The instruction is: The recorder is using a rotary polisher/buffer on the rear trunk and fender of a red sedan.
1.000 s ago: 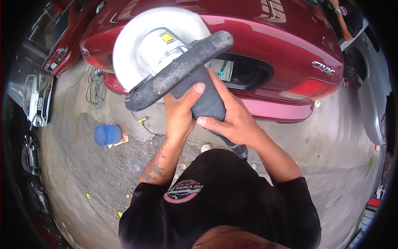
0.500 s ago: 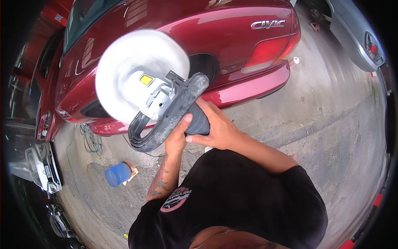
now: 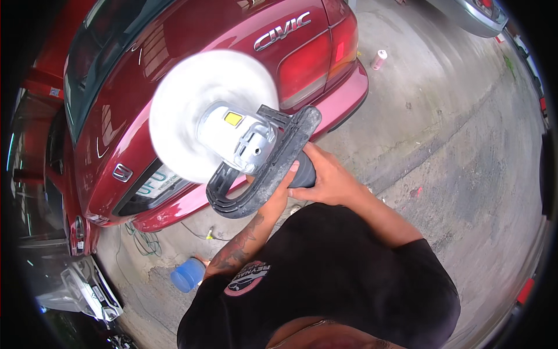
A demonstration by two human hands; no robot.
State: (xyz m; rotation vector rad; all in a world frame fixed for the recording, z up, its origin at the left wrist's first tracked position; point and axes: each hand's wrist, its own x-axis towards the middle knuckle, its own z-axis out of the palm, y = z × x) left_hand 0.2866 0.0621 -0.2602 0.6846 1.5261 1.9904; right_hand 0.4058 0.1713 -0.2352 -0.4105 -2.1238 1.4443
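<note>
A polisher [image 3: 247,142], with a silver head, yellow sticker and black handle guard, is gripped in both of my hands. My left hand [image 3: 278,189] wraps round its dark body from the left, thumb up, fingers partly hidden. My right hand [image 3: 325,180] closes on the same body from the right. The round white pad [image 3: 197,96], blurred as if spinning, faces away from me over the rear of a red car [image 3: 122,81], covering part of its trunk and plate; I cannot tell whether it touches the paint.
A blue bucket [image 3: 187,276] stands on the concrete floor [image 3: 442,163] at lower left, near a coiled green hose [image 3: 144,241]. A white bottle [image 3: 379,60] stands beyond the bumper. A silver car [image 3: 471,13] is at top right, another red car [image 3: 64,192] at far left.
My view has swung round, so the car now sits further left and the bucket lower. The polisher has tilted, showing more of its silver head; both hands kept their grip. The other person has left view.
</note>
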